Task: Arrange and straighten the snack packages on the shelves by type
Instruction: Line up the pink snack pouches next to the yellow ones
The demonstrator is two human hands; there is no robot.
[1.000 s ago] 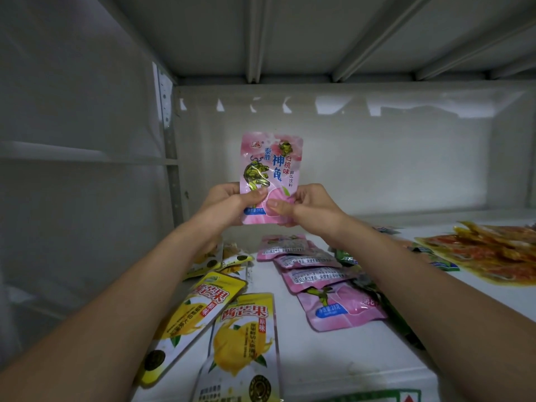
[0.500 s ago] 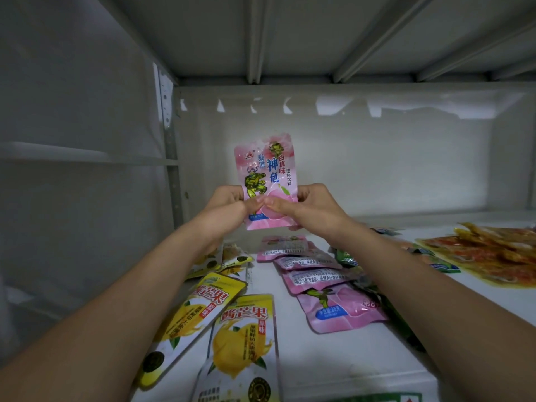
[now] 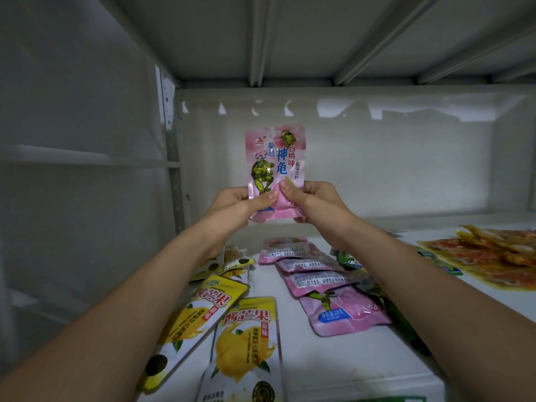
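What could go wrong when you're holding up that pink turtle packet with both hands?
Both hands, left hand and right hand, pinch only the bottom of the pink packet, so it might flop or slip and fall onto the row of pink packets below, messing it up. Lowering it, the forearms could also brush the yellow mango packets crooked.

Grey metal upright (image 3: 171, 158) with holes at left, ribbed underside of upper shelf (image 3: 319, 33), glossy white back panel (image 3: 406, 158)

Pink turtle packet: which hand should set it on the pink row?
Right, probably. Both hands pinch the pink foil turtle packet, but the right hand is above the row of pink packets; the left hand is over the yellow mango packets.
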